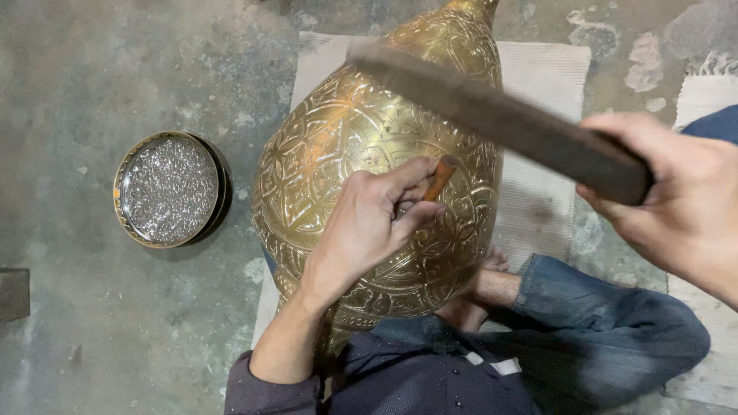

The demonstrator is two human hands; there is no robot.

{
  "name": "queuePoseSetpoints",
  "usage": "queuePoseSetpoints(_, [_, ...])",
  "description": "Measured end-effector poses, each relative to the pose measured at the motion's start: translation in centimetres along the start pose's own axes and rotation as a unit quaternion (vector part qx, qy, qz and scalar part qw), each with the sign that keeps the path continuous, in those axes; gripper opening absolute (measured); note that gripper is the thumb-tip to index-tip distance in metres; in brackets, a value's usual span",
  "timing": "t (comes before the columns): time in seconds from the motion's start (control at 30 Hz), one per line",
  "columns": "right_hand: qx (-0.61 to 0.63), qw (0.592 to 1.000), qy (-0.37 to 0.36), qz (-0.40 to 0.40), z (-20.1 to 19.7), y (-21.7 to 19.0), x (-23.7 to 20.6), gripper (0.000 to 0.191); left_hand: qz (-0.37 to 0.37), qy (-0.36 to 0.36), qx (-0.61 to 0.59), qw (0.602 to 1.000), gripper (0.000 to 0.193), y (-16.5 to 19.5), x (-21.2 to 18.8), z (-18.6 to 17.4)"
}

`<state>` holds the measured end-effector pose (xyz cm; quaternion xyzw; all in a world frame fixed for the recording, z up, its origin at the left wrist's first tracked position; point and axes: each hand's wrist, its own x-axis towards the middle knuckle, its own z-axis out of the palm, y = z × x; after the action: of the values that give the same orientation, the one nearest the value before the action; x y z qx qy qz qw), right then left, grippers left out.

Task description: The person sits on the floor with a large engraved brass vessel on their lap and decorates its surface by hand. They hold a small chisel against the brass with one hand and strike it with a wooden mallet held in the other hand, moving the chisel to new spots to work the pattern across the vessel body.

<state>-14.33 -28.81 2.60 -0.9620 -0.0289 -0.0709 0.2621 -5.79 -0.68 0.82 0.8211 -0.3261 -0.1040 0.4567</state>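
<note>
A large brass vessel (pixel 361 146) with engraved floral patterns lies in my lap, its neck pointing away. My left hand (pixel 377 215) rests on its belly and pinches a small copper-coloured chisel (pixel 440 178) with the tip against the metal. My right hand (pixel 676 200) is raised at the right and grips a long dark flat bar (pixel 500 119), which slants up and left above the vessel and is blurred.
A round shallow brass tray (pixel 169 188) with a hammered silvery face lies on the concrete floor at the left. A pale mat (pixel 550 84) lies under the vessel. My crossed legs in blue jeans (pixel 615 330) are at the lower right. A dark block (pixel 14 293) sits at the left edge.
</note>
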Motion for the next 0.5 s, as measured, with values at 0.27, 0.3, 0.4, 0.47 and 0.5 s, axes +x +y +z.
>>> queuePoseSetpoints(0.27, [-0.030,0.998,-0.025,0.055,-0.7,-1.9,0.3,0.041,-0.015,-0.011,0.023,1.000,0.024,-0.1,-0.3,0.0])
queuePoseSetpoints(0.3, [0.042,0.997,0.007,0.064,-0.8,-2.1,0.4,0.038,-0.001,-0.002,0.014,1.000,0.027,-0.1,-0.4,0.0])
queuePoseSetpoints(0.4, [0.198,0.966,0.041,0.163,-0.6,-2.7,0.2,0.022,0.003,0.004,0.009,1.000,0.030,-0.2,-0.5,0.1])
queuePoseSetpoints(0.47, [-0.050,0.996,-0.043,0.056,-0.9,-2.7,0.2,0.039,-0.040,-0.032,0.028,0.998,0.021,-0.2,-0.4,0.2])
queuePoseSetpoints(0.5, [-0.174,0.981,-0.087,-0.001,-1.0,-2.6,0.2,0.048,-0.014,-0.009,0.019,1.000,0.026,-0.2,-0.5,0.3])
